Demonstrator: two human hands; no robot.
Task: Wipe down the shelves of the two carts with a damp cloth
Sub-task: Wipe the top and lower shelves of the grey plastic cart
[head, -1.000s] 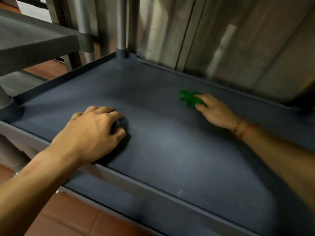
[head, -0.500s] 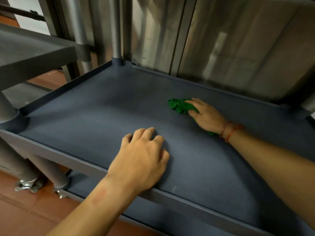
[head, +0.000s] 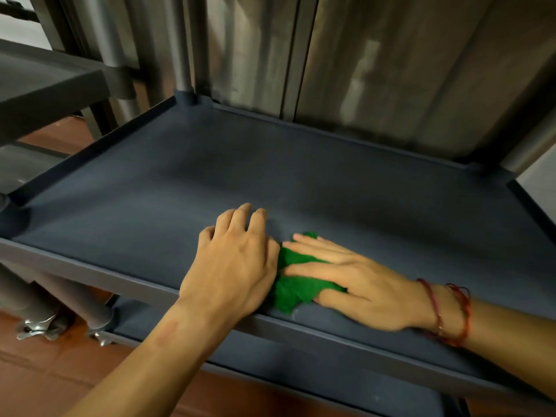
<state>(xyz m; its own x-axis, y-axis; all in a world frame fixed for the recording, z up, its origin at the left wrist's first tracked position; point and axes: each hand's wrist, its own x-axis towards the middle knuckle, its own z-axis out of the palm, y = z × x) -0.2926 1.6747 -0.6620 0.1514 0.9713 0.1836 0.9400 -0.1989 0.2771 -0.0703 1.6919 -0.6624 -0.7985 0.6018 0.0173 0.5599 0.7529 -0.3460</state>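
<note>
Your right hand [head: 355, 284] presses the green cloth [head: 298, 288] flat-fingered at the front edge of the shelf [head: 150, 206]. Your left hand [head: 234, 266] — relaxed, empty — rests alongside.

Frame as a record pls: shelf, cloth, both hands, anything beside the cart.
shelf: dark grey, raised rim
cloth: green, crumpled, near the front rim
right hand: flat on the cloth, fingers straight
left hand: rests on the shelf beside the cloth, holds nothing
second cart: on the left, its shelf higher
bracelets: red, on the right wrist
</note>
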